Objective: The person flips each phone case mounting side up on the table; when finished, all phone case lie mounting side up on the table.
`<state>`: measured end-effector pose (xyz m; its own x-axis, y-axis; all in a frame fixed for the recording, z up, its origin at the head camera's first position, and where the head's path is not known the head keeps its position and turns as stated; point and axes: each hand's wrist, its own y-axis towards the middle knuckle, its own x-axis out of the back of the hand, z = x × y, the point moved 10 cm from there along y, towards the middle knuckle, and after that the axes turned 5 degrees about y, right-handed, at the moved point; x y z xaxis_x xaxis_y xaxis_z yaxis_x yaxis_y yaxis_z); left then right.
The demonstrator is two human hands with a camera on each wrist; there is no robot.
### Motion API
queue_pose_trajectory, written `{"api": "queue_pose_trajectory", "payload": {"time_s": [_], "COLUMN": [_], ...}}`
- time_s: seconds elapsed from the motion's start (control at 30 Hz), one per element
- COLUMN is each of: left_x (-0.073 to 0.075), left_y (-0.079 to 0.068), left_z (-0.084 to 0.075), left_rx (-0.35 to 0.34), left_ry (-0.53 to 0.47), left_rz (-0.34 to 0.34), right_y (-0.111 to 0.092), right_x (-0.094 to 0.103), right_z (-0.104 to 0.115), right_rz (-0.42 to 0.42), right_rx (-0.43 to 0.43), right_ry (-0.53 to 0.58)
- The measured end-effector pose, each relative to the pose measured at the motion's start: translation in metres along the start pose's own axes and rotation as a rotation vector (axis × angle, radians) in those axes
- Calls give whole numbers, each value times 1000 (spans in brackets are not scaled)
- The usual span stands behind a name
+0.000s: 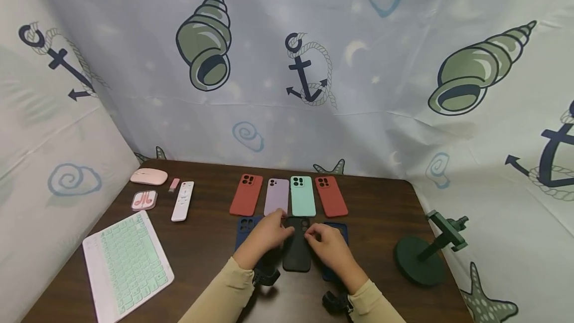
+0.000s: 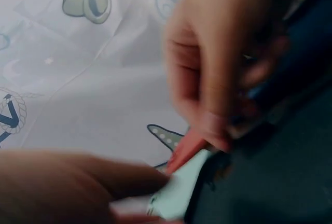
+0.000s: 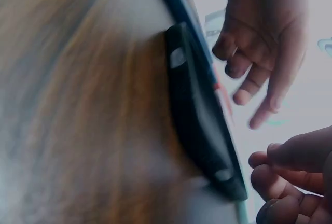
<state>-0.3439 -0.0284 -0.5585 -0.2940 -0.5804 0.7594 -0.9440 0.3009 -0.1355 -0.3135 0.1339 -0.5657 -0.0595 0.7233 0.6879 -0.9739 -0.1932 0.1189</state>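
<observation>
From my feed, the black phone case [image 1: 297,255] lies flat on the worktop [image 1: 372,206], between my left hand [image 1: 268,236] and right hand [image 1: 331,248]. My left fingers are loosely spread beside its upper edge; my right thumb and fingers are bent close together, with nothing visible between them. The right wrist view suggests both are clear of the case.

By my judgement, the far row is laid out: a red case [image 1: 246,196], a purple case [image 1: 276,196], a mint case [image 1: 302,197] and a second red case [image 1: 332,197], all beyond my hands. The near row has its black middle down, a blue case [image 1: 244,233] partly under my left hand and a dark blue case [image 1: 344,232] partly under my right. Any adjusting left, I can't tell.

The cases are slim rounded rectangles with camera cut-outs; the black looks matte and soft-edged, over streaky brown wood grain.
</observation>
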Motion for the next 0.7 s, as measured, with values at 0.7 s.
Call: {"api": "queue_pose_trajectory", "payload": {"time_s": [0.7], "left_x": [78], "left_y": [-59], "left_z": [124], "left_rx": [-38], "left_ry": [-692], "left_rz": [-313], "right_y": [16], "right_x": [-71], "right_z": [60], "right_rz": [168], "right_rx": [-104], "right_ry": [473]}}
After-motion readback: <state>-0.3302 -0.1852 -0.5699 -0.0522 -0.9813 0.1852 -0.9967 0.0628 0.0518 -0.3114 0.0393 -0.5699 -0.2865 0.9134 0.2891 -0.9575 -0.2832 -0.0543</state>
